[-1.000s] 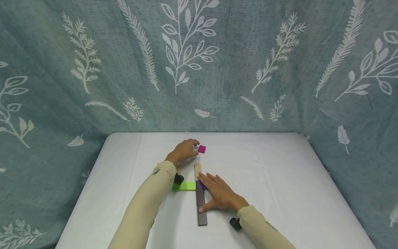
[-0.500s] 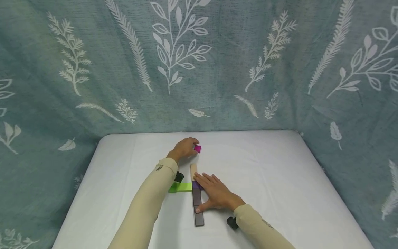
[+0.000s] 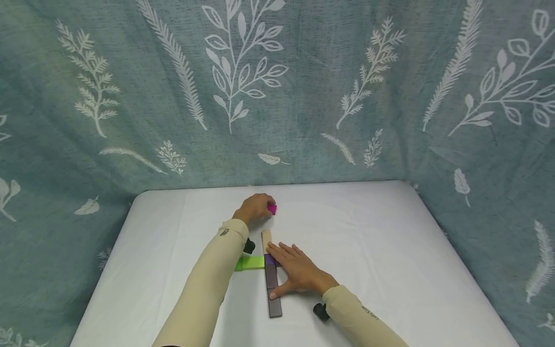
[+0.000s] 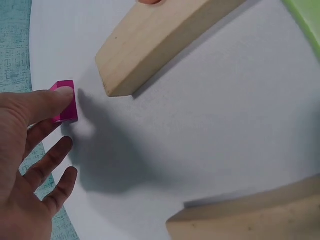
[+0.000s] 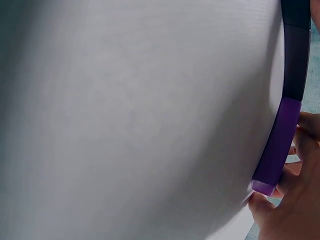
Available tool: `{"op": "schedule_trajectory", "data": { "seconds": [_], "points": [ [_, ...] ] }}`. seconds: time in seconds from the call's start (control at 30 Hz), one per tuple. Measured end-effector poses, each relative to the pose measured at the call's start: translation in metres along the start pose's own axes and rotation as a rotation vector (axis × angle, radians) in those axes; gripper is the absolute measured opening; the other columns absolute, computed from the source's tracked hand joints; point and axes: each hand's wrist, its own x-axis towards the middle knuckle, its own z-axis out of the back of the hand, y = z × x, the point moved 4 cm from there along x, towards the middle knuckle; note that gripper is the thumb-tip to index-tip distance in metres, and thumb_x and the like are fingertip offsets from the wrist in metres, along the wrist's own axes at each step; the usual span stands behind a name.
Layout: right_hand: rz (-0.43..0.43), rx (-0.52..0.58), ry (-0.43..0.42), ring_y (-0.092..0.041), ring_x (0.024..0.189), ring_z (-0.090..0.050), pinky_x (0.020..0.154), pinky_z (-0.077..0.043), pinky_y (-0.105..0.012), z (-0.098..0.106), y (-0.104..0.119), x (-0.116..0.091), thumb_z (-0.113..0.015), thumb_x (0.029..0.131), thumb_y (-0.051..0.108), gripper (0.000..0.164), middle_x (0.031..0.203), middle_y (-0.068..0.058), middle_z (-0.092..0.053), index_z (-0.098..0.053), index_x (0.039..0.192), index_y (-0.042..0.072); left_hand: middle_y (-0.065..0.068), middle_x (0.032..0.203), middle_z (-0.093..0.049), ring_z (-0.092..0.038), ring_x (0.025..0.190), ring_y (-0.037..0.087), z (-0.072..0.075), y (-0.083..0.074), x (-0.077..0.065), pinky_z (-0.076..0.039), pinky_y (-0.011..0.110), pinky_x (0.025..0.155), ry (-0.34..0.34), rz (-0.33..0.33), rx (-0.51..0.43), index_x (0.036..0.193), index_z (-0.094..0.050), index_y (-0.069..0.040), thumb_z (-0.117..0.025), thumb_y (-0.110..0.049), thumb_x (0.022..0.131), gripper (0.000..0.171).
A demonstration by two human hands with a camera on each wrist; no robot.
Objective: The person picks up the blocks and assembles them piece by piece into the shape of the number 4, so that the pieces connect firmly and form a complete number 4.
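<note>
My left hand point(image 3: 255, 207) pinches a small magenta block point(image 3: 272, 209) between thumb and fingers, toward the far side of the table. In the left wrist view the thumb covers part of the magenta block point(image 4: 73, 111); the other fingers hang apart from it. My right hand point(image 3: 301, 272) lies with fingers extended along a row of blocks. Its fingertips touch near a wooden block point(image 3: 266, 236) and a purple block point(image 3: 269, 259). The thumb rests on the dark grey blocks point(image 3: 271, 277) nearer me. The right wrist view shows fingers beside the purple block point(image 5: 279, 142).
A lime green block point(image 3: 253, 262) extends left from the row, with a darker green block point(image 3: 238, 264) at its end. Another wooden block point(image 4: 250, 215) appears in the left wrist view. A patterned curtain point(image 3: 303, 96) hangs behind the white table point(image 3: 368, 241).
My left hand has reached the magenta block and its fingers have come together on it. The right hand stays on the row. The head view has shifted slightly.
</note>
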Motion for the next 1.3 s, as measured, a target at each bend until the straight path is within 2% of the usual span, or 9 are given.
{"op": "schedule_trajectory", "data": {
  "seconds": [0.23, 0.6, 1.07, 1.3],
  "points": [
    [0.01, 0.005, -0.009, -0.031, 0.152, -0.019, 0.121, -0.013, -0.053, 0.0, 0.001, 0.0, -0.078, 0.067, 0.074, 0.125, 0.168, 0.0, -0.019, -0.025, 0.161, 0.012, 0.006, 0.129, -0.066, -0.059, 0.121, 0.028, 0.001, -0.001, -0.002, -0.046, 0.045, 0.102, -0.026, 0.0, -0.023, 0.127, -0.07, -0.013, -0.073, -0.017, 0.092, 0.036],
    [-0.002, 0.0, 0.012, -0.029, 0.153, -0.018, 0.122, -0.011, -0.052, -0.002, 0.0, 0.001, -0.076, 0.067, 0.076, 0.126, 0.169, 0.001, -0.017, -0.023, 0.162, 0.014, 0.005, 0.128, -0.066, -0.059, 0.119, 0.024, 0.004, -0.003, -0.004, -0.046, 0.043, 0.102, -0.047, 0.013, -0.024, 0.127, -0.07, -0.015, -0.073, -0.021, 0.093, 0.035],
    [-0.021, -0.015, 0.015, -0.028, 0.153, -0.018, 0.122, -0.012, -0.051, 0.0, -0.001, 0.001, -0.077, 0.067, 0.076, 0.125, 0.169, 0.001, -0.017, -0.023, 0.162, 0.015, 0.003, 0.125, -0.066, -0.06, 0.116, 0.023, 0.009, 0.001, -0.004, -0.047, 0.043, 0.1, -0.016, 0.013, -0.027, 0.128, -0.069, -0.018, -0.074, -0.028, 0.093, 0.037],
    [-0.01, -0.008, 0.014, -0.03, 0.153, -0.019, 0.121, -0.012, -0.053, 0.0, 0.0, 0.001, -0.077, 0.068, 0.075, 0.124, 0.168, -0.001, -0.018, -0.023, 0.162, 0.014, 0.004, 0.126, -0.066, -0.059, 0.118, 0.023, 0.011, 0.004, -0.013, -0.047, 0.042, 0.101, -0.027, 0.005, -0.052, 0.129, -0.069, -0.016, -0.073, -0.027, 0.093, 0.038]
  ]
}}
